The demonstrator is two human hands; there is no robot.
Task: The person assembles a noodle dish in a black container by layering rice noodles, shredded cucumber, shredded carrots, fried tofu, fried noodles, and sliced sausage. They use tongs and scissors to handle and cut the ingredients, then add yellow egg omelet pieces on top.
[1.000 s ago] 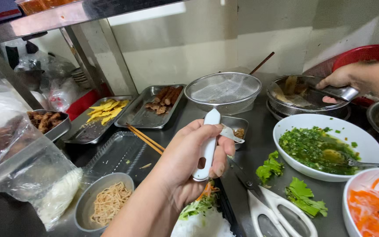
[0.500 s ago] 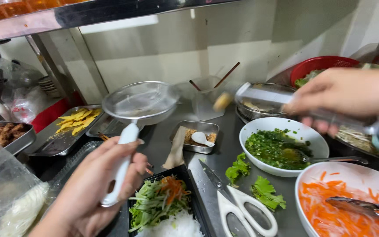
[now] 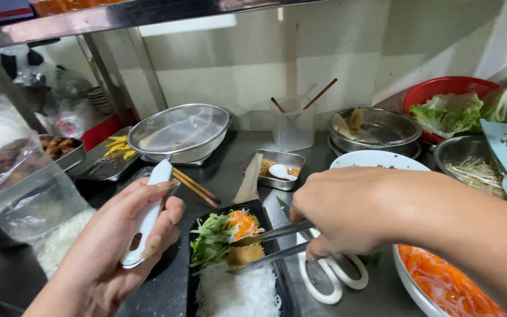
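Here the left hand point(image 3: 125, 235) is closed around the white plastic handle of one round wire-mesh strainer point(image 3: 178, 131), whose basket is held out over the steel counter point(image 3: 230, 170) near a flat metal tray of yellow strips point(image 3: 111, 154). The right hand point(image 3: 338, 214) pinches one pair of metal tongs point(image 3: 265, 246), and their tips are closed on a single golden-brown fried piece point(image 3: 244, 254) sitting in the black rectangular plastic meal tray point(image 3: 190, 293). That tray lies at the near edge of the counter between the two hands, and holds white rice noodles point(image 3: 236, 290), shredded green vegetables and orange carrot shreds. Just beside it, under the right hand, lies one pair of white-handled scissors point(image 3: 330, 280). Two brown wooden chopsticks point(image 3: 196, 186) rest on the counter behind the tray, and two more stand in a clear plastic cup point(image 3: 294, 126). A small rectangular steel dish point(image 3: 277, 170) holds one white spoon. To the right are one white bowl of shredded carrot point(image 3: 441, 282), a steel bowl of what may be bean sprouts point(image 3: 467, 161), though it is partly hidden, and one red plastic basket of lettuce leaves point(image 3: 459, 103). A stack of round steel bowls point(image 3: 377, 129) stands by the wall.
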